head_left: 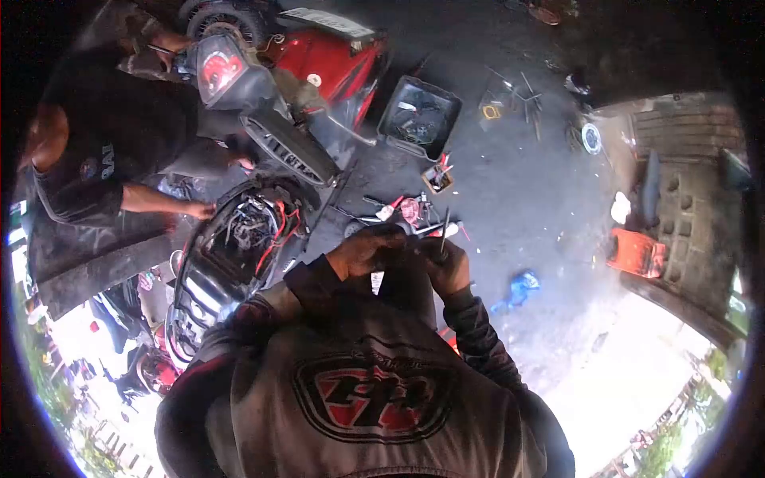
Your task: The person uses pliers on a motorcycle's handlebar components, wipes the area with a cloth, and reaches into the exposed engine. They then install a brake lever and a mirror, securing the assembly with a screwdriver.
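My left hand (366, 251) is closed in front of my chest around something dark that I cannot make out. Close beside it, my right hand (448, 267) grips a thin tool (445, 226) whose narrow shaft points up and away from me. The two hands nearly meet at a small dark part between them, too dim to name. Just beyond them on the floor lie several hand tools and a pink cloth (410, 210). To the left of my hands is an opened motorcycle body (231, 247) with exposed wiring and red cables.
A person (111, 167) at the left rests a hand on the motorcycle. A black tray (419, 118), a small box of tools (437, 179), a red panel (327, 76), a blue plastic bag (522, 288) and an orange object (636, 253) are around the floor.
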